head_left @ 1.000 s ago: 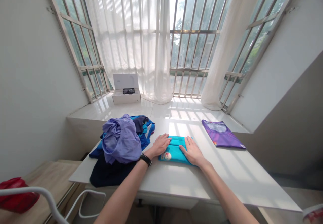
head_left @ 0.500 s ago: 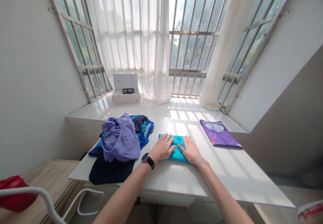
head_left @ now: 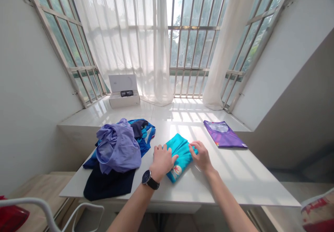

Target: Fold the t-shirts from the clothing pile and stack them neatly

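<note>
A folded turquoise garment (head_left: 181, 150), likely a shirt, lies turned at an angle on the white table, with a pale round print with a red figure on its near part. My left hand (head_left: 163, 160), with a dark watch on its wrist, rests on the garment's left side, fingers stretched out and apart. At the right corner, my right hand (head_left: 201, 155) has thumb and fingertips closed on the cloth. A folded purple shirt (head_left: 227, 136) lies farther right, apart from my hands.
Left on the table (head_left: 235, 186) is a heap of clothes: a crumpled lavender garment (head_left: 118, 146), blue pieces, and a dark navy garment (head_left: 109, 186). An opened white box (head_left: 124, 101) with a black object stands on the sill. A white curved tube (head_left: 39, 204) crosses at lower left.
The turquoise garment has gone from lying straight to lying at an angle, and its print now shows. My right hand went from flat on top to its right corner; my left shifted left.
</note>
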Tool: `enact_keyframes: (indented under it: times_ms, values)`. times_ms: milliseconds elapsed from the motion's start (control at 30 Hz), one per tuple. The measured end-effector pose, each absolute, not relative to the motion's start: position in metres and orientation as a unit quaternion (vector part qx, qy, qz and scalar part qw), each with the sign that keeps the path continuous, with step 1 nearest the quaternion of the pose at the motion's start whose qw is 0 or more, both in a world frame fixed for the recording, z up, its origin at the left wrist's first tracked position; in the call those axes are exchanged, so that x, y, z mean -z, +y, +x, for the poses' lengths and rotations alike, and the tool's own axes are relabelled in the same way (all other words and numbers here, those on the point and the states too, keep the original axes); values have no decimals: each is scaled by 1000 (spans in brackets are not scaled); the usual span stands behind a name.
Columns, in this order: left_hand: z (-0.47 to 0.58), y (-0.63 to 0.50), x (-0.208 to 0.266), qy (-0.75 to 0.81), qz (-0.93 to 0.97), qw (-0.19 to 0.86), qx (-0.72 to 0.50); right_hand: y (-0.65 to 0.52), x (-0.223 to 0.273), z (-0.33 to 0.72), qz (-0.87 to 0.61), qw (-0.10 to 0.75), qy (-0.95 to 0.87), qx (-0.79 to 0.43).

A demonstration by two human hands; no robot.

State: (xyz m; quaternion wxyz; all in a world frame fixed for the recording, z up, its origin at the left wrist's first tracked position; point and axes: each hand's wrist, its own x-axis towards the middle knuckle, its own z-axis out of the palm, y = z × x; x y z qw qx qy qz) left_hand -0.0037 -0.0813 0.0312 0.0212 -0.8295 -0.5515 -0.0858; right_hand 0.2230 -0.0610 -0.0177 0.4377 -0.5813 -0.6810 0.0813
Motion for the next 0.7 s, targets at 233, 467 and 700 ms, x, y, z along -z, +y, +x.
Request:
enact_keyframes:
  times_ms: [233, 467, 700]
  values:
    - [-38, -124, -20, -404, -889, -134, 169, -61, 16, 225, -571, 358, -726, -137]
    - [-48, -116, -11, -403, -894, -94, 174, -36, 17, 222, -552, 321, -755, -147]
    - [-22, -73, -26, -396, -914, -13, 93, 4, 15, 206, -575, 299, -754, -110]
